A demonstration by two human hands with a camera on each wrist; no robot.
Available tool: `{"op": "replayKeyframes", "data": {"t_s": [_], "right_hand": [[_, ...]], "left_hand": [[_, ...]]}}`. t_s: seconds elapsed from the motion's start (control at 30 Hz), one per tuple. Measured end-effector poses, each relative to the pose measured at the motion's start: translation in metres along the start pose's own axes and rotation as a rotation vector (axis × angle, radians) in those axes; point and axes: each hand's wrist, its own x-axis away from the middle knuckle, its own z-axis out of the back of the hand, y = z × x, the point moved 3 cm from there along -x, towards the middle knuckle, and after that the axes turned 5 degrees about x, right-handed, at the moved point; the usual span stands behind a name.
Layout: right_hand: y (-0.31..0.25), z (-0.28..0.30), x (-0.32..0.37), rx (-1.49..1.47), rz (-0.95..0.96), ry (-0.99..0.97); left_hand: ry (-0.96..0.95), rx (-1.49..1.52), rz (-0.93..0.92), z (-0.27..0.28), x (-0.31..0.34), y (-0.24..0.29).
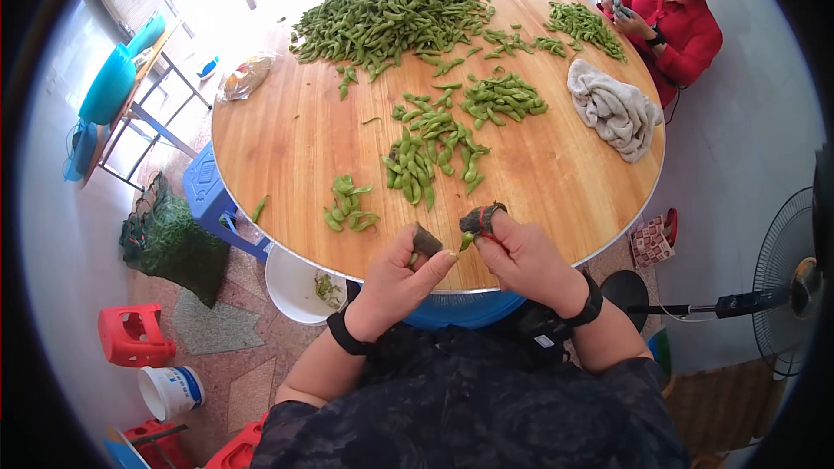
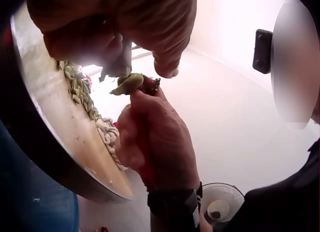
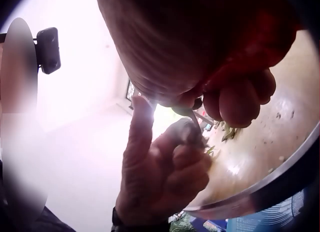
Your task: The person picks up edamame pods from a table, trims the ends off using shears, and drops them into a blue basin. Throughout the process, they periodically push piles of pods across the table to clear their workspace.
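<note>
Close over the near table edge, my right hand [image 1: 532, 262] pinches a green soybean pod [image 1: 466, 241] between thumb and forefinger. A dark wrap [image 1: 483, 218] with a red band covers that forefinger. Facing it, my left hand [image 1: 395, 282] has its thumb stretched toward the pod and its other fingers bent. A dark grey sleeve [image 1: 426, 241] covers its forefinger; I cannot tell whether the bent fingers hold anything. In the left wrist view, the pod [image 2: 131, 84] sticks out past the right thumb. Small groups of pods [image 1: 349, 206] lie just beyond the hands.
A large heap of pods [image 1: 395, 13] covers the back of the round wooden table [image 1: 287, 139]. A crumpled towel [image 1: 612, 108] lies at right, near a seated person in red [image 1: 682, 30]. Below the near edge are a blue basin [image 1: 465, 311] and a white tub [image 1: 291, 291]. A fan [image 1: 795, 282] stands right.
</note>
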Motion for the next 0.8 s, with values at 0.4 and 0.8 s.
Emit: {"op": "replayKeyframes", "data": {"t_s": [0.4, 0.8], "right_hand": [[-0.024, -0.022, -0.018, -0.03, -0.023, -0.196], [0.026, 0.011, -0.085, 0.67, -0.103, 0.02]], "left_hand": [[-0.212, 0.444, 0.256, 0.005, 0.006, -0.02], [0.289, 1.375, 0.266, 0.055, -0.003, -0.03]]}}
